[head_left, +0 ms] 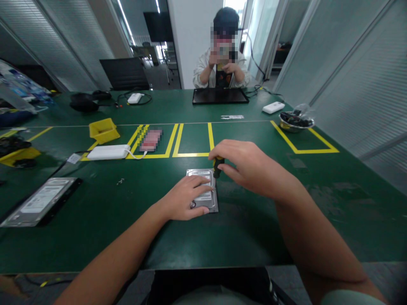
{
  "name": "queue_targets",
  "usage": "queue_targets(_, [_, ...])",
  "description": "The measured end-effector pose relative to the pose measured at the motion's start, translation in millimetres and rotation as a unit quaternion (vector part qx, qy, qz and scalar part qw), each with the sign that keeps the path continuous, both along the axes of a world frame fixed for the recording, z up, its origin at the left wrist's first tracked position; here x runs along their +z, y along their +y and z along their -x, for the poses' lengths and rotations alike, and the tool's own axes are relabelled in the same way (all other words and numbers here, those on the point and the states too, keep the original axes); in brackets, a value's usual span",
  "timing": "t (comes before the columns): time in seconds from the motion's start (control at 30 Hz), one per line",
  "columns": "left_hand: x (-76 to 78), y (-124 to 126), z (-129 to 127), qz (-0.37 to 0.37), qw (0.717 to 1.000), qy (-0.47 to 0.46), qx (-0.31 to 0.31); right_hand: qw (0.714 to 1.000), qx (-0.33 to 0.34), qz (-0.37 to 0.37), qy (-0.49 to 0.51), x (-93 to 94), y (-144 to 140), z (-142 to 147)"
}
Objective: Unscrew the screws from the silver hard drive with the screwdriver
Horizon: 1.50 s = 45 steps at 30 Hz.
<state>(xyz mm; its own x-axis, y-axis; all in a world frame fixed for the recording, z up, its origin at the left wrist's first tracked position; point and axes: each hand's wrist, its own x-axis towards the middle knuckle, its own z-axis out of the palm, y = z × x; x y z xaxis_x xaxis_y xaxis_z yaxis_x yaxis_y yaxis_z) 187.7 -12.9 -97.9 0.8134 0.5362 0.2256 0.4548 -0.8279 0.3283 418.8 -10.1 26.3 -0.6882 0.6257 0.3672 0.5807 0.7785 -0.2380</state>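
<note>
A silver hard drive [207,195] with a white label lies flat on the green table before me. My left hand [187,195] rests on top of it with fingers stretched and spread, covering part of the label. Wrapped in the fingers of my right hand [243,163] is a screwdriver with a black and yellow handle [218,166]. It stands about upright over the drive's right edge, near the far corner. I cannot make out its tip. Small light-coloured bits [120,181], perhaps screws, lie to the left of the drive.
Another hard drive [44,199] lies at the left. Beyond are a yellow bin [104,130], a white power bank [108,151] cabled to a phone [151,140], and yellow tape rectangles. A metal bowl [295,123] stands back right. A person [222,63] sits opposite behind a black panel [220,96].
</note>
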Motion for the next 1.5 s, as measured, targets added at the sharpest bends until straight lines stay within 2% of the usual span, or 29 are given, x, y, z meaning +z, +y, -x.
queue_targets(0.47, [-0.6, 0.0, 0.6, 0.001, 1.000, -0.006, -0.003, 0.999, -0.009, 0.021, -0.029, 6.3, -1.5, -4.3])
queue_targets(0.67, [-0.5, -0.1, 0.6, -0.001, 1.000, -0.005, -0.001, 0.998, -0.017, -0.001, -0.063, 7.8, -3.0, -1.4])
queue_targets(1.17, [-0.2, -0.6, -1.0, 0.000, 1.000, 0.000, 0.000, 0.990, -0.106, -0.009, -0.089, 1.7, -2.2, 9.7])
queue_targets(1.5, [-0.1, -0.4, -0.9, -0.002, 1.000, -0.002, 0.003, 0.997, -0.054, -0.004, -0.062, -1.6, 0.9, 7.6])
